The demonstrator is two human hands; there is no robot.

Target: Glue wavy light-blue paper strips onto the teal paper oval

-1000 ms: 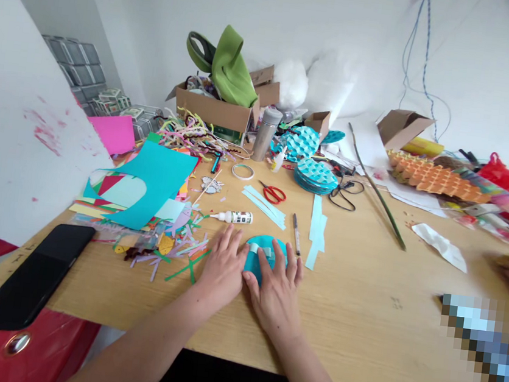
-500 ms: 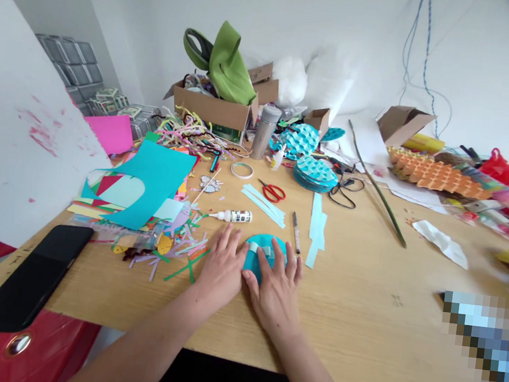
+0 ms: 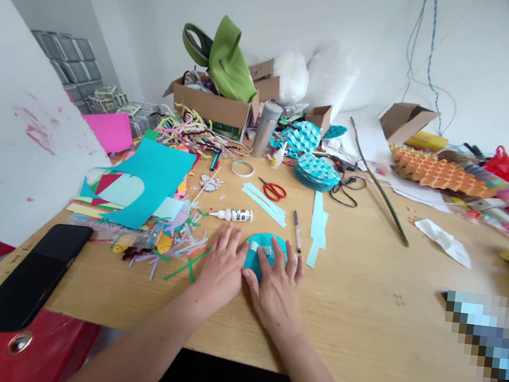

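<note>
A teal paper disc (image 3: 260, 239) lies flat on the table, with a pale blue paper loop (image 3: 255, 247) standing on it. My right hand (image 3: 278, 285) rests over the disc, fingers spread, fingertips touching the loops and hiding part of them. Beside the disc's left edge lies my left hand (image 3: 224, 267), fingers stretched out, its thumb side against the disc. Just beyond my left hand is a white glue bottle (image 3: 237, 215) on its side. A pen (image 3: 297, 231) lies past my right fingertips. Pale blue paper strips (image 3: 317, 229) are to the right, and more strips (image 3: 264, 204) lie farther back.
Red-handled scissors (image 3: 274, 191), a tape roll (image 3: 242, 168) and stacked teal discs with folded loops (image 3: 316, 173) stand farther back. Paper scraps (image 3: 184, 244) and teal sheets (image 3: 159, 174) cover the left. A black phone (image 3: 38, 273) overhangs the front-left edge. A long stick (image 3: 381, 190) lies right.
Both hands stay in nearly the same place on the disc. The view has shifted very slightly; nothing else visibly moves.
</note>
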